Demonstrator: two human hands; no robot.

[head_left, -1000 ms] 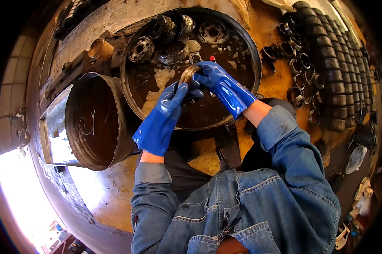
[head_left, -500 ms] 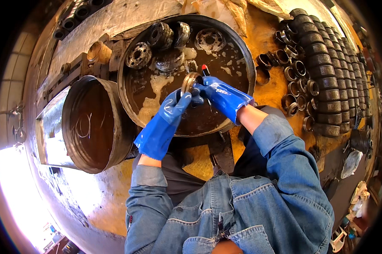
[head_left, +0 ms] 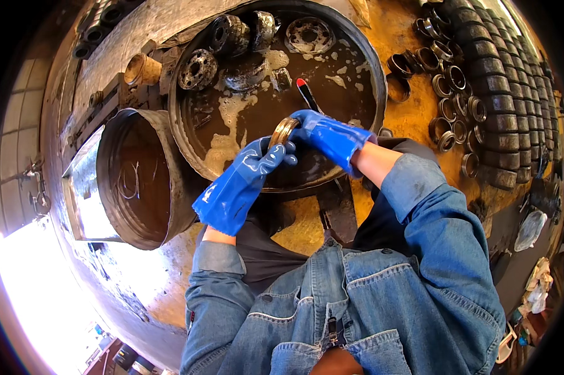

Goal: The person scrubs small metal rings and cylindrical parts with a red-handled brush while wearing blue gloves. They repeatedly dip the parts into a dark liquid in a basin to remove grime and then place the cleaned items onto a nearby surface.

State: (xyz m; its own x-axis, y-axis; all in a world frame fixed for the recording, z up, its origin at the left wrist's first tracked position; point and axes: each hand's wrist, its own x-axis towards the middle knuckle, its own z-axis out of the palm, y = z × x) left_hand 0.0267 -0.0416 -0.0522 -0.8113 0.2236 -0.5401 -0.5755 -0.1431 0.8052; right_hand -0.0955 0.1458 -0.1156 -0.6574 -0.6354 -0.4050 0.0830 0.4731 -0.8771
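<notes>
Both my hands wear blue rubber gloves and meet above the near part of a round tub (head_left: 380, 81) of murky brown liquid. Between them is a shiny brass-toned metal ring (head_left: 284, 132), tilted on edge. My left hand (head_left: 254, 165) has its fingers curled round the ring's lower side. From the right, my right hand (head_left: 322, 134) grips the ring's upper edge; its fingertips are partly hidden. Just beyond the right glove, a black-and-white handle with a red tip (head_left: 306, 94) slants over the tub. Its lower end disappears behind the glove, so I cannot tell what it rests on.
Wet, hub-like metal wheels (head_left: 230, 35) and foam sit in the tub's far part. A large open drum (head_left: 179, 181) lies tilted at left. Loose metal rings (head_left: 446, 111) are spread at right, beside stacked dark cylinders (head_left: 489, 78). A rusty can (head_left: 142, 69) stands upper left.
The view has shifted, so the tub sits higher in the picture. My hands have drawn slightly nearer with the ring, which has turned a little. More of the red-tipped handle shows.
</notes>
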